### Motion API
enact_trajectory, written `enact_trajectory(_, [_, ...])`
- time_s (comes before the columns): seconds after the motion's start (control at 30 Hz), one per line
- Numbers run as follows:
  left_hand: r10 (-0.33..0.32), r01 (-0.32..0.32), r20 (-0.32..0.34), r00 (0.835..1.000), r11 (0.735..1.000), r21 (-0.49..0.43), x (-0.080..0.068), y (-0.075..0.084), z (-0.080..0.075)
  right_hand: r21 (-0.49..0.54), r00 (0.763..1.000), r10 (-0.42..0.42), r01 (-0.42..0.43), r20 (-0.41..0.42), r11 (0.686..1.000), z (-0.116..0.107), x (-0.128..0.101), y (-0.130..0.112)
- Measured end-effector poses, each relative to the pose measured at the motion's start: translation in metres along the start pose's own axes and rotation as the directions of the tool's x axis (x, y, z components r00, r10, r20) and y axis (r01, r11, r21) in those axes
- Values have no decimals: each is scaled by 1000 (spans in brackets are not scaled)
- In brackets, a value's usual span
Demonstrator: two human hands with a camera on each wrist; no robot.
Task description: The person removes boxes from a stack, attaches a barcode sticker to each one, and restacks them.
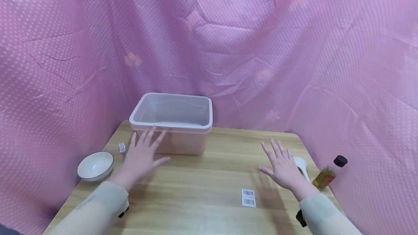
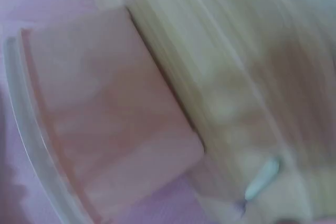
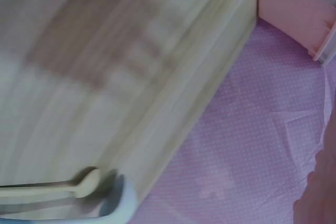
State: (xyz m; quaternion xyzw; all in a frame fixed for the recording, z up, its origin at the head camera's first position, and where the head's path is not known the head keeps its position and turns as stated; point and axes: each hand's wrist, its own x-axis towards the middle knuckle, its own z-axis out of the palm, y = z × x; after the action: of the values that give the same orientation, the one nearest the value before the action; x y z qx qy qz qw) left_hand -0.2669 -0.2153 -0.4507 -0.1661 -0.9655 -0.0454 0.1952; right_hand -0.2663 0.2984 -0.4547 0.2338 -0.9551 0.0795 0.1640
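Fingers spread, both hands — left hand (image 1: pixel 141 157) by plastic tub (image 1: pixel 173 120) | right hand (image 1: pixel 283 166) near spoon (image 1: pixel 302 166)

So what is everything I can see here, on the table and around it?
Translucent plastic tub: one, pinkish with a pale rim, back of the table, open top.
Round ceramic bowl: one, white with a dark rim, left edge.
Small ridged white piece: one, between bowl and tub.
White plastic spoon: one, right side, partly behind the right hand.
Small bottle: one, amber with a black cap, tilted at the right edge.
Barcode sticker: one, white, front centre.
Wooden table: one, light.
Dotted cloth: pink, all round.
Left hand: fingers spread, by the tub.
Right hand: fingers spread, near the spoon.
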Motion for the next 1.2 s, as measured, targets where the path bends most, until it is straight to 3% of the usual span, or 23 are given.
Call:
enact_trajectory(0.13, [32,-24,-133,991,998,63,21,-26,-24,9,999,-28,29,-33,1000,-6,37,-2])
enact_trajectory(0.23, [-44,53,-140,989,997,57,44,-49,-44,14,999,-35,36,-40,999,-16,78,-9])
enact_trajectory(0.3, [-132,133,-96,987,991,9,57,-64,-56,37,999,-18,19,-29,999,-21,106,-18])
enact_trajectory(0.37, [-235,233,-25,972,971,-55,68,-77,-66,89,999,31,-32,6,995,-23,132,-31])
enact_trajectory(0.47, [-375,392,124,919,903,-175,78,-95,-71,219,987,136,-151,80,964,-17,163,-51])
enact_trajectory(0.53, [-428,474,228,874,853,-218,82,-105,-67,331,971,200,-234,134,914,-8,179,-63])
enact_trajectory(0.63, [-448,556,362,818,777,-295,82,-116,-54,492,935,276,-353,224,796,13,191,-82])
enact_trajectory(0.73, [-443,584,395,805,712,-390,78,-121,-35,632,893,333,-451,305,631,37,195,-103])
enact_trajectory(0.87, [-471,575,331,818,652,-494,76,-122,-13,765,835,420,-517,354,384,62,196,-129])
enact_trajectory(0.93, [-497,569,287,819,634,-524,77,-121,-8,801,814,477,-510,331,313,69,198,-137])
enact_trajectory(1.0, [-526,569,253,812,613,-548,80,-120,-7,825,801,522,-488,293,285,70,203,-143])
enact_trajectory(1.2, [-548,580,249,799,589,-563,84,-122,-12,821,801,560,-456,211,342,63,217,-148])
